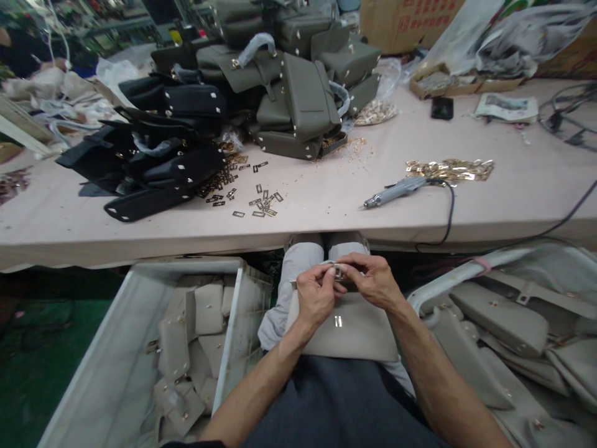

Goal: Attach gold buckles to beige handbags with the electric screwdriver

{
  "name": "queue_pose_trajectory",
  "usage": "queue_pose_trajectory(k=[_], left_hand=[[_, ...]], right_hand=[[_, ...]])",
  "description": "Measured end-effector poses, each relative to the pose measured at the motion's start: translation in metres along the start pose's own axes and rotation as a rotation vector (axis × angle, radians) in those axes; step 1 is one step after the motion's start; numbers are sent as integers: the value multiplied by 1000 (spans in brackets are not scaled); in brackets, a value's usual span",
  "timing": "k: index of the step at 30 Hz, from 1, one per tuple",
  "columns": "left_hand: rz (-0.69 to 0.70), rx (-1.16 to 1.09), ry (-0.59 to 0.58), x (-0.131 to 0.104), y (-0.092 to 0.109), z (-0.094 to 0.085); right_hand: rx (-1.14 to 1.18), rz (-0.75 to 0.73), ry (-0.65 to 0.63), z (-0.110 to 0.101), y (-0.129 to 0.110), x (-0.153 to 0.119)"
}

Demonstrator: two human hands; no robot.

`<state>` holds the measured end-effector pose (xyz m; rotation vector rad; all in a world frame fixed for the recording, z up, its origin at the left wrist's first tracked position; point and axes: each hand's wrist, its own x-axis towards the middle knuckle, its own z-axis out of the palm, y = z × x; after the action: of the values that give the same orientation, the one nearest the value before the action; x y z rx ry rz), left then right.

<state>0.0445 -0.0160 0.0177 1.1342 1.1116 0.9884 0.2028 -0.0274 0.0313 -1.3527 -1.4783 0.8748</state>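
On my lap lies a light grey bag piece (354, 336) with a small shiny metal fitting (338, 321) on it. Above its far edge, my left hand (318, 289) and my right hand (372, 279) meet, fingers closed around a small metal fitting (338, 272). Both hands pinch it from either side, with thumbs close together. A thin grey edge shows behind the fingers; the fingers partly hide the fitting.
A grey electric screwdriver (396, 191) lies on the table (317, 218) near gold fittings (450, 169). Dark green bags (308, 99) and black bags (163, 155) are piled behind. Bins with grey bag parts stand left (233, 336) and right (448, 280).
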Motion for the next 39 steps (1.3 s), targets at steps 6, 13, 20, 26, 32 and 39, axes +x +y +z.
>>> queue_pose_trajectory(k=[6,13,20,26,32,39], left_hand=[[-13,19,17,-4,1,7],[-4,68,66,-2,4,13],[-29,46,82,6,0,11],[-143,-12,-133,8,-6,5],[-147,-148,-144,11,-11,4],[-145,-197,-55,17,-17,9]], right_hand=[[-4,63,65,2,8,-4],[66,177,143,11,7,2],[282,196,96,9,21,0],[323,228,168,11,28,1],[345,219,174,12,28,5],[325,234,204,13,22,8]])
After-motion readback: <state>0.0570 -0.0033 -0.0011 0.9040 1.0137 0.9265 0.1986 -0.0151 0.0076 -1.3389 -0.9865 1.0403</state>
